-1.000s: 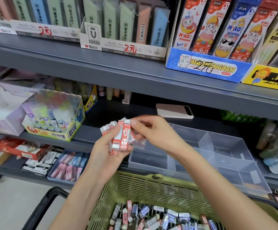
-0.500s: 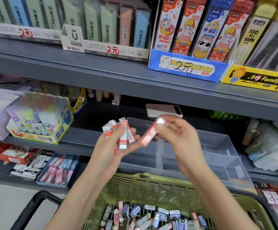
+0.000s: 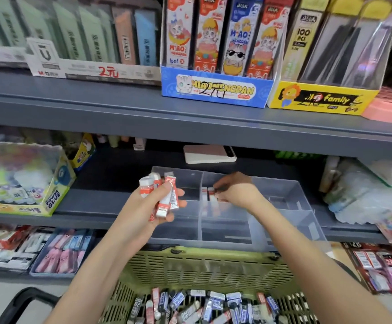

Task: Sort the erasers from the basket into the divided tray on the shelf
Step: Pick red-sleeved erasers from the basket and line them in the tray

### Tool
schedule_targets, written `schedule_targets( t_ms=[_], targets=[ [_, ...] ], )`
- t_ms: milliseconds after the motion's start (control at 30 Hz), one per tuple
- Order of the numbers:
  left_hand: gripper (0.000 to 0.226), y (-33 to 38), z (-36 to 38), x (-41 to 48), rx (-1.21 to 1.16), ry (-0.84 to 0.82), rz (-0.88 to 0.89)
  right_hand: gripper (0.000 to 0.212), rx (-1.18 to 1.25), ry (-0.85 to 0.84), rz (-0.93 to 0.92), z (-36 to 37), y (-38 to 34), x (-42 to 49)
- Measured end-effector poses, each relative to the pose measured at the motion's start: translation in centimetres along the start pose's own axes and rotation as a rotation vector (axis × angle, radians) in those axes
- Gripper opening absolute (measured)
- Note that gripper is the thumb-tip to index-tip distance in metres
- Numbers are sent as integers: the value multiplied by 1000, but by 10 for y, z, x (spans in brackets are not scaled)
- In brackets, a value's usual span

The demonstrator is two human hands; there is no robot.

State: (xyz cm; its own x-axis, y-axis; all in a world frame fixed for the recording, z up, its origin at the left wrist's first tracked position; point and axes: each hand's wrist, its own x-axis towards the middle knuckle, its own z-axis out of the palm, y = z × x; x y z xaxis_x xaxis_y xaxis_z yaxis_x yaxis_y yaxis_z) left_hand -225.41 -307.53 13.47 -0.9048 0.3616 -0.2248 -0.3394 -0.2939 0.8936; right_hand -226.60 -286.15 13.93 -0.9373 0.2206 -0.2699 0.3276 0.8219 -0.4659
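While feeding the tray (image 3: 284, 191) one piece at a time, keeps a bunch of red erasers (image 3: 167, 195) raised in the left hand (image 3: 150, 211); fingers curled round the lower ends, thumb pressed across the front; bunch held upright and fanned, likely for plucking singly off the top; parked just left of the working compartment, over the tray's front-left corner, probably to keep each transfer short.

Reaches with the right hand (image 3: 236, 190) down into the middle rear compartment; fingertips bunched on the top of an eraser (image 3: 211, 193), seemingly pinching it, though blurred there; eraser stood on end beside another of the same red kind, close to the divider, likely to start a tight row and save room for more; wrist bent downward over the tray wall to clear it.

Basket (image 3: 202, 265) just below and in front of the tray, right under both forearms, so within easy reach for the next handful; mixed erasers (image 3: 204, 305) lying loose in its bottom, dark sleeves among red ones; judged early in the job, with much stock unsorted and only the red kind begun.

Tray on the shelf (image 3: 101, 197), front edge near the lip, handy for dropping in from above; phone (image 3: 209, 154) flat behind it and glue box (image 3: 26, 181) well to the left, both clear of the hands.
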Motion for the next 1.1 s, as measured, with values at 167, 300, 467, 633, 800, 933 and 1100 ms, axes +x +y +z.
schedule_targets(
  t_ms=[167,300,467,633,800,933,1100],
  targets=[
    [25,-2,0,-2,28,-24,1,18,238,-100,46,-5,4,-2],
    [35,0,1,-1,13,-20,10,19,253,-128,25,-9,3,-8],
    [39,0,-2,-3,22,-93,24,20,43,219,-205,-1,-17,-32],
    [35,0,-1,-4,76,-186,54,11,648,5,-378,4,-49,-63],
    [33,-1,-1,-5,84,-143,52,6,662,50,-353,8,-50,-71],
    [27,-2,-2,-4,21,-61,15,12,845,293,-226,-20,-19,-57],
    [34,-3,-1,-3,49,-77,14,22,615,429,-117,-36,25,-35]
  ],
)
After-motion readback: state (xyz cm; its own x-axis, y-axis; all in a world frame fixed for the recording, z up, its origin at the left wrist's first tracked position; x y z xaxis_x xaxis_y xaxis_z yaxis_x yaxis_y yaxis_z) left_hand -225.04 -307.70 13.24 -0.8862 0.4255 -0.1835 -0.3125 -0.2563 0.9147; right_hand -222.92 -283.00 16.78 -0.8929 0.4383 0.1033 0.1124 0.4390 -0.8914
